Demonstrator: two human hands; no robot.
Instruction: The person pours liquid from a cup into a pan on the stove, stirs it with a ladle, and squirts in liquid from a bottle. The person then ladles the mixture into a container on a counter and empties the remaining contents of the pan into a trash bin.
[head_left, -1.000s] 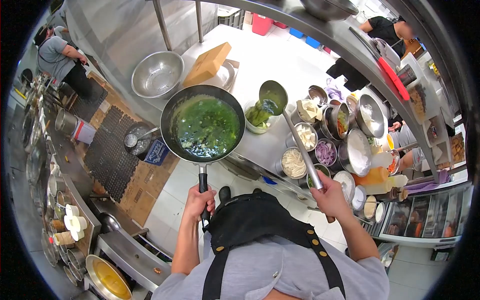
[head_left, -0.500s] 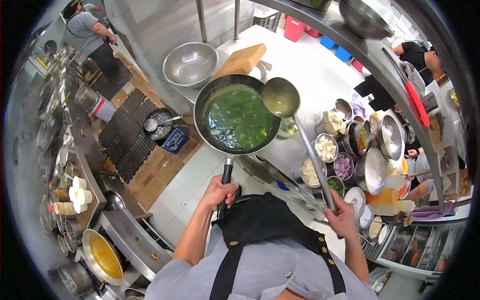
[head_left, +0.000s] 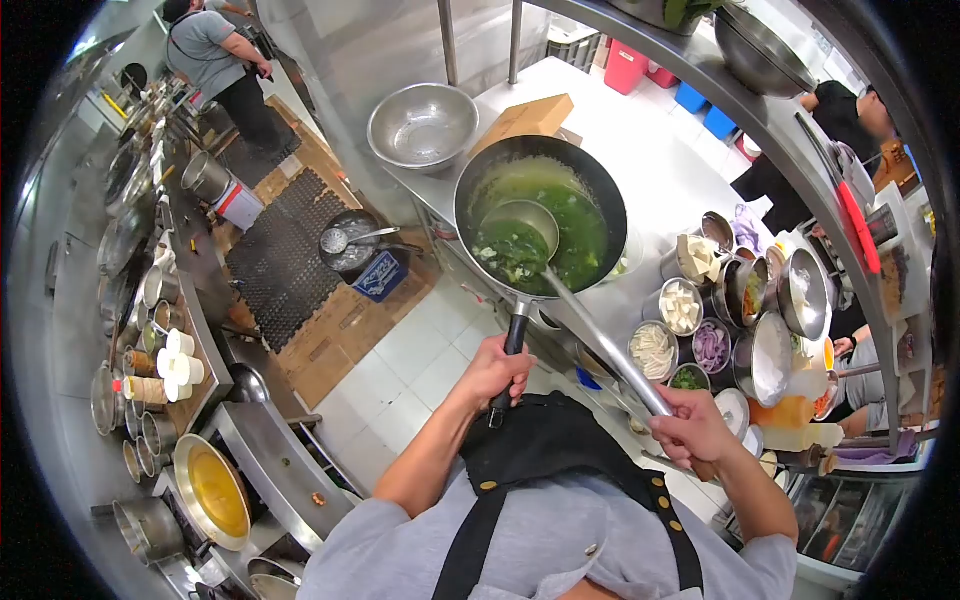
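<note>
My left hand (head_left: 497, 374) is wrapped round the black handle of a deep dark frying pan (head_left: 612, 200), which is lifted in front of me near the table edge. Green soup (head_left: 582, 240) with leafy bits and pale pieces fills its lower part. In my right hand (head_left: 692, 428) is the long metal handle of a ladle (head_left: 606, 342). The bowl of that ladle lies inside the pan, dipped in the soup and holding green leaves and liquid. Its handle slants from the pan down to the right, crossing over the pan's rim.
On the white table (head_left: 665, 150) stand a steel bowl (head_left: 422, 126), a cardboard box (head_left: 527, 119) and several ingredient tins, one with sliced purple onion (head_left: 711, 346). A metal shelf (head_left: 757, 98) overhangs the right side. To the left are a floor mat (head_left: 285, 258) and a wide pan of yellow liquid (head_left: 218, 492). Other people stand farther off.
The ladle's bowl has moved from above the pan's right rim down into the soup. My view has shifted, and the pan now sits farther right in it. Both hands keep their grips.
</note>
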